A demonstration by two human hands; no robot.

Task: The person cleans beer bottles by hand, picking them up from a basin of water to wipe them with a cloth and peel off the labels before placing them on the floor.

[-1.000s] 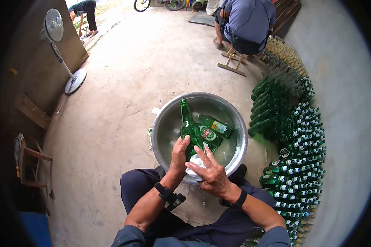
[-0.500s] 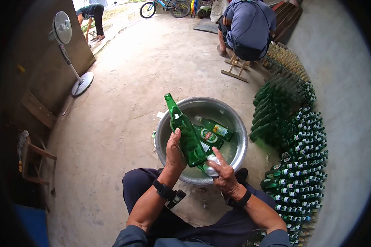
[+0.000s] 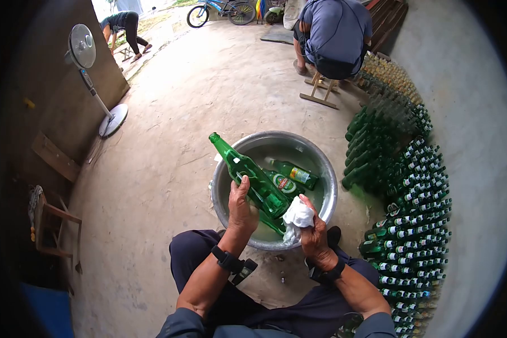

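My left hand [image 3: 242,209] is wrapped round a green glass bottle [image 3: 252,179], which tilts with its neck up to the left above a round metal basin [image 3: 330,194]. No label shows on this bottle. A wet white cloth [image 3: 297,217] is gripped in my right hand [image 3: 315,236], close beside the base of the bottle. Water stands in the basin, with several green bottles in it, among them one with a yellow label [image 3: 299,176] and one with a red and white label [image 3: 284,183].
Rows of green bottles [image 3: 411,225] line the right wall. A person [image 3: 335,34] sits on a wooden stool [image 3: 319,98] ahead; another person [image 3: 128,28] bends over at the far left. A fan [image 3: 114,119] and a wooden chair [image 3: 59,214] stand at the left.
The held bottle has tilted further left, its neck lower. My right hand has turned, and more of the white cloth shows. The far person has shifted a leg.
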